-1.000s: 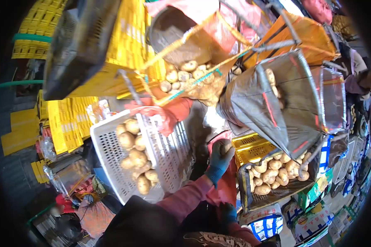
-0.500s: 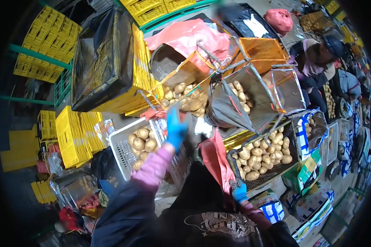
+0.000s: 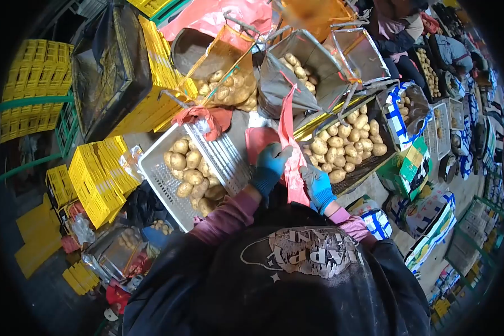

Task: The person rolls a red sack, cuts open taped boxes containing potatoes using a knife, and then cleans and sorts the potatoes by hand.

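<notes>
A folded pink bag (image 3: pixel 291 159) hangs upright in front of my body, between my hands. My left hand (image 3: pixel 271 167), in a blue glove with grey fingers, is closed on its left side. On the other side, my right hand (image 3: pixel 317 186) in a matching glove grips the right edge, fingertips partly hidden. Left of my hands stands a white plastic crate (image 3: pixel 158 171) holding potatoes (image 3: pixel 190 173). To the right, more potatoes (image 3: pixel 347 145) fill part of a dark-lined crate (image 3: pixel 369 163).
Ahead, a grey bag (image 3: pixel 288 92) and an orange-framed bag (image 3: pixel 218 53) hold potatoes. Yellow crates (image 3: pixel 98 179) are stacked at left. A green box (image 3: pixel 411 171) and blue-white bags (image 3: pixel 375 221) stand at right. Other people (image 3: pixel 400 33) sit at the upper right.
My left hand has come from above the white crate over to the pink bag and taken hold of it. My right hand has risen with the bag. The view has tilted downward.
</notes>
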The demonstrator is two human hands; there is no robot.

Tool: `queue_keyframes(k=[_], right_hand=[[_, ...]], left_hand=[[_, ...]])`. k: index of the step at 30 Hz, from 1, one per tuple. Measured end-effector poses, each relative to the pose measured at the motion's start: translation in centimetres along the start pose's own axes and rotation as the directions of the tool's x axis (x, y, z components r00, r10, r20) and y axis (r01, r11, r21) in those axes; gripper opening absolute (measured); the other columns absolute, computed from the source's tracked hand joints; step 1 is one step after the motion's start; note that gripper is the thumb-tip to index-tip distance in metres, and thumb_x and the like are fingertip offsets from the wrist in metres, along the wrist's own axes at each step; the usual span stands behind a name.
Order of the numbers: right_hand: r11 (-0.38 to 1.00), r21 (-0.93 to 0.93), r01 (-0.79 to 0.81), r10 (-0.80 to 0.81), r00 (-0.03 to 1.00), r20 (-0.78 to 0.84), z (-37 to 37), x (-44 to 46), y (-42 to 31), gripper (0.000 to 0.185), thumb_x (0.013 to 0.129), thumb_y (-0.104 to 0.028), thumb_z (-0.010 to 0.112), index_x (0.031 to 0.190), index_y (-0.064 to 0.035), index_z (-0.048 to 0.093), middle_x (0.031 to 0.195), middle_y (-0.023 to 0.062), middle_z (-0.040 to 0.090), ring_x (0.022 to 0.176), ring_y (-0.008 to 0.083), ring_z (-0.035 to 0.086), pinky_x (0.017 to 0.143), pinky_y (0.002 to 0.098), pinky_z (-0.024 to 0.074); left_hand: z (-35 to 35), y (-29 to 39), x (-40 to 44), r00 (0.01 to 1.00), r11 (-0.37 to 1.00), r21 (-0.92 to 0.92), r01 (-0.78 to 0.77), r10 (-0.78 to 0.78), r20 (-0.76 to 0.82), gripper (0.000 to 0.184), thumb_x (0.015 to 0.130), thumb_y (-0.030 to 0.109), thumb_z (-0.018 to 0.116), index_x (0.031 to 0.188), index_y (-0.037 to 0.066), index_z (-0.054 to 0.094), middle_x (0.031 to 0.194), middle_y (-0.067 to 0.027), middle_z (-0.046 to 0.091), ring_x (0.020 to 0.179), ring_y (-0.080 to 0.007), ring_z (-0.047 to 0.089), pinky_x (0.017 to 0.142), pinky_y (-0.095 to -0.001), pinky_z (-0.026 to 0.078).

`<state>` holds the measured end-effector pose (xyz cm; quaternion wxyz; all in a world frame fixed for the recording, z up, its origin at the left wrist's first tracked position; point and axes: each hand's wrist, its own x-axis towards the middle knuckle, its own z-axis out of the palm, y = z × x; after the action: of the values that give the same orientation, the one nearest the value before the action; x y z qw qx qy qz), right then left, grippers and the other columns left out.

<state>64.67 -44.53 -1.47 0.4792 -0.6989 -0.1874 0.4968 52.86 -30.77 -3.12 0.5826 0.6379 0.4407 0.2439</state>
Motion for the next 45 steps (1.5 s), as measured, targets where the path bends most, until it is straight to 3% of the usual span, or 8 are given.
queue_keyframes(k=[9, 13, 15, 17, 19, 27, 34, 45], right_hand=[[0.548, 0.836, -0.033, 0.194, 0.977, -0.088, -7.4, 3.8, 0.3, 0.035, 0.102, -0.030, 0.045, 0.128, -0.0071, 0.053, 0.123, 0.0084, 0.063, 0.112, 0.0260, 0.061, 0.100, 0.0425, 0.0489], [0.831, -0.398, 0.389, -0.486, 0.856, -0.178, -8.3, 4.8, 4.0, 0.027, 0.098, -0.023, 0.052, 0.119, -0.0067, 0.058, 0.114, 0.0060, 0.064, 0.102, 0.0190, 0.061, 0.090, 0.0362, 0.0504], [0.839, -0.329, 0.434, -0.506, 0.844, -0.175, -5.3, 3.6, 0.6, 0.022, 0.096, -0.020, 0.057, 0.113, -0.0054, 0.062, 0.104, 0.0050, 0.066, 0.094, 0.0142, 0.060, 0.082, 0.0310, 0.0510], [0.873, 0.474, 0.118, -0.033, 0.982, -0.184, -1.8, 1.8, -3.3, 0.025, 0.095, -0.021, 0.063, 0.111, -0.0023, 0.063, 0.094, 0.0029, 0.066, 0.085, 0.0123, 0.060, 0.079, 0.0283, 0.0502], [0.955, -0.005, 0.298, -0.298, 0.953, -0.061, -1.0, 2.0, -1.6, 0.024, 0.094, -0.019, 0.058, 0.110, -0.0016, 0.063, 0.095, 0.0131, 0.065, 0.086, 0.0252, 0.061, 0.077, 0.0344, 0.0508], [0.946, -0.247, 0.213, -0.047, 0.839, 0.542, -3.7, 2.0, -4.5, 0.033, 0.090, -0.031, 0.069, 0.104, -0.0007, 0.065, 0.085, 0.0040, 0.067, 0.077, 0.0171, 0.061, 0.075, 0.0330, 0.0504], [0.342, -0.784, 0.517, -0.576, 0.775, 0.259, 1.3, -5.4, -18.1, 0.071, 0.077, -0.036, 0.073, 0.132, -0.0007, 0.046, 0.115, 0.0239, 0.059, 0.107, 0.0390, 0.058, 0.092, 0.0475, 0.0453], [0.152, -0.983, -0.103, -0.341, 0.928, -0.150, -8.9, -0.7, -11.4, 0.032, 0.077, -0.019, 0.066, 0.109, -0.0172, 0.062, 0.095, 0.0116, 0.063, 0.087, 0.0330, 0.064, 0.074, 0.0458, 0.0505]], left_hand=[[-9.6, -2.9, -2.8, 0.856, 0.819, -0.501, 0.278, -0.449, -0.259, 0.012, 0.093, 0.019, 0.061, 0.093, 0.007, 0.061, 0.074, -0.0005, 0.059, 0.060, -0.0105, 0.053, 0.050, -0.0258, 0.042], [-15.6, -10.4, -3.1, 0.844, 0.901, -0.017, 0.434, -0.412, -0.343, 0.025, 0.079, 0.014, 0.073, 0.096, 0.002, 0.059, 0.085, -0.0070, 0.060, 0.069, -0.0199, 0.056, 0.061, -0.0314, 0.047], [-14.4, -3.8, -4.6, 0.902, 0.898, 0.384, 0.213, -0.030, -0.431, 0.053, 0.075, 0.017, 0.073, 0.120, -0.002, 0.052, 0.114, -0.0198, 0.056, 0.100, -0.0322, 0.056, 0.086, -0.0387, 0.046], [-12.7, 6.5, -5.3, 0.892, 0.798, 0.581, -0.161, 0.369, -0.260, 0.077, 0.074, 0.021, 0.073, 0.140, -0.001, 0.041, 0.144, -0.0290, 0.036, 0.133, -0.0432, 0.036, 0.112, -0.0495, 0.027], [-10.8, 10.9, -5.1, 0.840, 0.543, 0.762, -0.353, 0.543, 0.001, 0.078, 0.073, 0.022, 0.075, 0.141, 0.004, 0.043, 0.144, -0.0278, 0.036, 0.132, -0.0436, 0.037, 0.111, -0.0562, 0.026], [-10.9, 6.5, -0.2, 0.831, 0.591, 0.585, -0.556, 0.371, 0.415, 0.040, 0.074, 0.005, 0.059, 0.111, 0.018, 0.066, 0.084, -0.0101, 0.066, 0.081, -0.0316, 0.066, 0.071, -0.0406, 0.054], [-6.9, 7.9, -0.1, 0.923, 0.632, 0.673, -0.384, 0.266, 0.277, 0.035, 0.078, 0.018, 0.062, 0.112, 0.014, 0.062, 0.094, -0.0131, 0.068, 0.083, -0.0357, 0.066, 0.071, -0.0464, 0.052], [-9.9, 11.2, -2.6, 0.796, 0.453, 0.656, -0.604, 0.390, 0.464, 0.048, 0.070, 0.009, 0.062, 0.118, 0.014, 0.060, 0.096, -0.0110, 0.064, 0.086, -0.0328, 0.061, 0.073, -0.0442, 0.046]])
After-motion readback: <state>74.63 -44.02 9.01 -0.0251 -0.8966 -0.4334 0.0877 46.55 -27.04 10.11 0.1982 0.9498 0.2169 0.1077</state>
